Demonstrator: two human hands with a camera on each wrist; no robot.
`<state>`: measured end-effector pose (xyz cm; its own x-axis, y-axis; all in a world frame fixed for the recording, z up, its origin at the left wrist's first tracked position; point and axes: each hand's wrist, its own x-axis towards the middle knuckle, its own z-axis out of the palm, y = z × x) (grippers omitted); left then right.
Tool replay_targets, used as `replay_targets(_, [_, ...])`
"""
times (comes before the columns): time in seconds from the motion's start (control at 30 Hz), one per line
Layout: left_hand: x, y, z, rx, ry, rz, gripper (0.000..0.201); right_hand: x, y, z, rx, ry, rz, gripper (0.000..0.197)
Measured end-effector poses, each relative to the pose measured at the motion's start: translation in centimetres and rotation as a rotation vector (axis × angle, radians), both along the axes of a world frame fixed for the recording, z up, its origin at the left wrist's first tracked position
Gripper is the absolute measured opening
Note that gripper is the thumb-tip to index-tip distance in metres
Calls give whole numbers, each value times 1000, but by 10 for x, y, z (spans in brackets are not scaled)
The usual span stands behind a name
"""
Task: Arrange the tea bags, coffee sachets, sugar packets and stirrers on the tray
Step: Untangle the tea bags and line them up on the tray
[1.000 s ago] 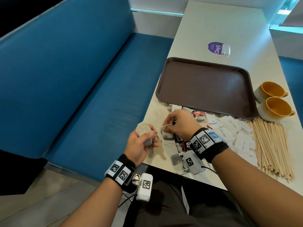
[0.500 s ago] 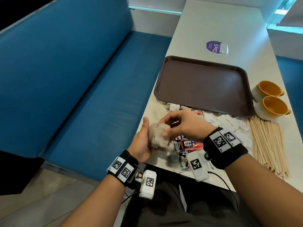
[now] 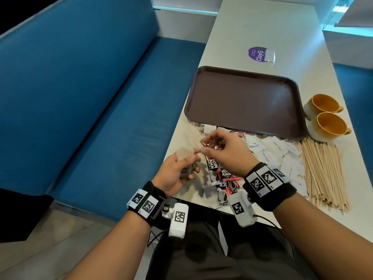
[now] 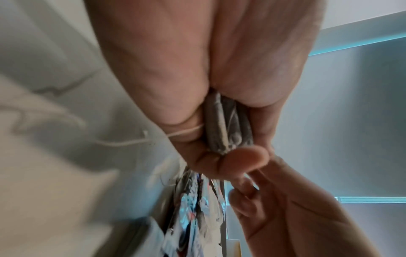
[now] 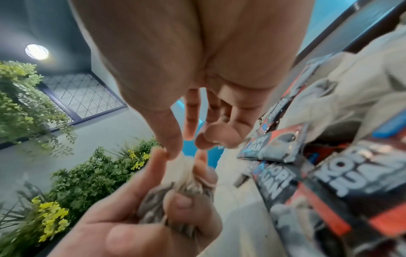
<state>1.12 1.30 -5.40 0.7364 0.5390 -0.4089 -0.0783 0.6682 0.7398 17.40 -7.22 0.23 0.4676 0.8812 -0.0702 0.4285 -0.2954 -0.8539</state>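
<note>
My left hand [image 3: 186, 165] grips a bundle of grey tea bags [image 3: 184, 156] just off the table's near left corner; the bundle's edges [image 4: 226, 125] show between curled fingers, a string hanging out. My right hand [image 3: 214, 147] hovers beside it, fingers loosely spread and holding nothing, its thumb tip touching the top of the tea bags [image 5: 179, 173]. Red and black coffee sachets [image 3: 224, 176] lie under the right wrist. White sugar packets [image 3: 282, 156] and wooden stirrers [image 3: 323, 170] lie to the right. The brown tray [image 3: 242, 102] beyond holds nothing.
Two yellow cups [image 3: 325, 104] [image 3: 329, 126] stand right of the tray, above the stirrers. A purple sticker [image 3: 258, 54] is on the table behind the tray. A blue bench [image 3: 101, 98] runs along the left side. More sachets [image 5: 285, 182] are piled close by.
My right hand carried a tea bag from the table to the left hand's bundle, then let go; its fingers have spread, the thumb still at the bundle's top.
</note>
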Motion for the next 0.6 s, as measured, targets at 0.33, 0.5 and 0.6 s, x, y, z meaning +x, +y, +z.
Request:
replay_targets(0.33, [-3, -3, -7, 6, -20, 116, 16, -21, -74, -17, -378, -431, 555, 47])
replay_targets(0.5, [-3, -6, -9, 44, -46, 128, 21, -28, -84, -32, -307, -439, 502, 44])
replay_targets(0.6, [-6, -6, -10, 55, -101, 115, 29, -34, -91, -37, -215, -409, 474, 27])
